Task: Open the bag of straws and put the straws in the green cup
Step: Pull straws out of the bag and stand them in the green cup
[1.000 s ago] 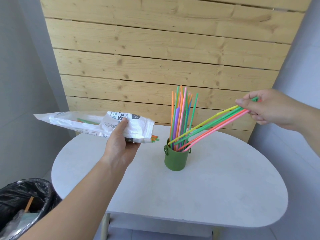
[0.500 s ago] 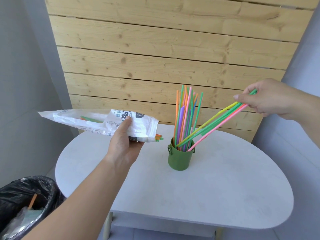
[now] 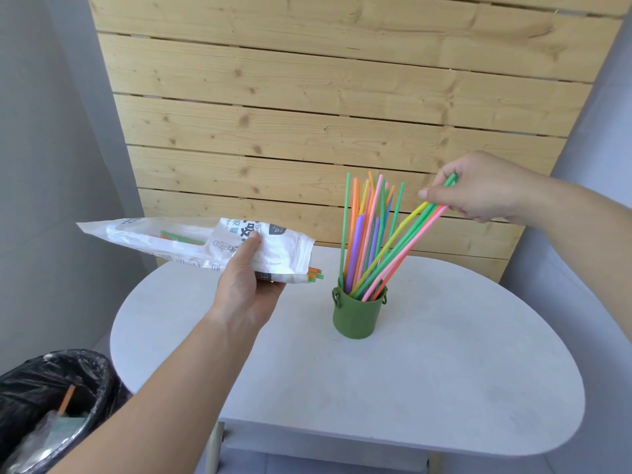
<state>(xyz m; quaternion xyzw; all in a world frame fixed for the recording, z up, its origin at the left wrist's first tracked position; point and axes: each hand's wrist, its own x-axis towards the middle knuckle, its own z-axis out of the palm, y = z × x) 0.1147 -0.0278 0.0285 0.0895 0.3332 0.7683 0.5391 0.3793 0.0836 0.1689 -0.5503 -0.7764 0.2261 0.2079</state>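
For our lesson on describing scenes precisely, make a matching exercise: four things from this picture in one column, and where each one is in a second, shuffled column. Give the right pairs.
Things:
1. bag of straws
2. green cup
3. slanted bunch of straws
4. bin with black liner

Places:
A. standing on the white table
B. on the floor, lower left
C. gripped in the left hand
D. pinched by the right hand, lower ends in the cup

Pairs: 1-C, 2-A, 3-D, 4-B
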